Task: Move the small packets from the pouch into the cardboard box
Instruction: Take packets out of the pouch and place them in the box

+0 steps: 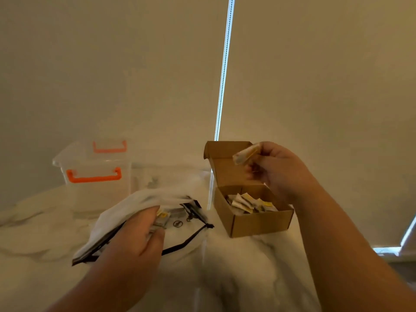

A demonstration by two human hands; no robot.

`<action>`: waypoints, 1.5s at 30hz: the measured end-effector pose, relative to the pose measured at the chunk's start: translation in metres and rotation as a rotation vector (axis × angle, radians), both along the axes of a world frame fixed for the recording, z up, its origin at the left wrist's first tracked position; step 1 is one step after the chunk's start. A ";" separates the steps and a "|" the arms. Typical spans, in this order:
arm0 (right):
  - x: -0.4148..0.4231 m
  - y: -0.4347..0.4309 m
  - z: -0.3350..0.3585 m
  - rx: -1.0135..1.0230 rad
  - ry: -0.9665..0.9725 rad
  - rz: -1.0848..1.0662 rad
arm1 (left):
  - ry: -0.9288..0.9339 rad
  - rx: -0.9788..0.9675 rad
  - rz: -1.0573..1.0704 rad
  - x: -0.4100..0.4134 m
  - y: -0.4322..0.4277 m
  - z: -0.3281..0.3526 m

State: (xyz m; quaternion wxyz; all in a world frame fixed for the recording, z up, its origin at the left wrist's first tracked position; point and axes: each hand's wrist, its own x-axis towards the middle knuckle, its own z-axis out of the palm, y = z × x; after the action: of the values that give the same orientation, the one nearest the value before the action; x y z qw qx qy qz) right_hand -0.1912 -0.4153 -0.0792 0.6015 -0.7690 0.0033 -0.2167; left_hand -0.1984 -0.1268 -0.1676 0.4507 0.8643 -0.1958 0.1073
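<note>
A white pouch [126,208] with a black zipper lies open on the white surface at lower left. My left hand [139,235] reaches into its mouth and grips a few small white-and-yellow packets [162,218]. A brown cardboard box [254,221] stands to the right with its lid flap up, and several packets [249,203] lie inside. Above the box, my right hand [276,167] pinches a small bunch of packets [245,155] in front of the raised lid.
A clear plastic container [94,183] with orange handles stands at the back left. A window blind with a bead chain [222,86] fills the background. The crumpled white cloth [225,266] covers the whole surface.
</note>
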 end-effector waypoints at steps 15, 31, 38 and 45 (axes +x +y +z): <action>0.063 -0.070 -0.081 -1.050 0.689 -0.631 | -0.003 -0.068 -0.074 0.009 -0.002 0.001; -0.008 0.096 -0.014 -0.854 0.127 0.351 | 0.081 -0.169 0.000 0.027 0.012 0.002; 0.016 0.127 -0.059 -1.212 0.148 0.057 | -0.018 -0.086 0.034 0.030 0.016 0.004; 0.023 0.133 -0.058 -1.217 0.144 0.055 | -0.079 0.329 0.099 0.046 0.015 0.000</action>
State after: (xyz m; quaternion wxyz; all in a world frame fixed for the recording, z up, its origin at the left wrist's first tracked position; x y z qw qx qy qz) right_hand -0.1684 -0.2819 -0.1368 0.0580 -0.9870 -0.1003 -0.1114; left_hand -0.1526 -0.1122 -0.1678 0.2891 0.9301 -0.1855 0.1298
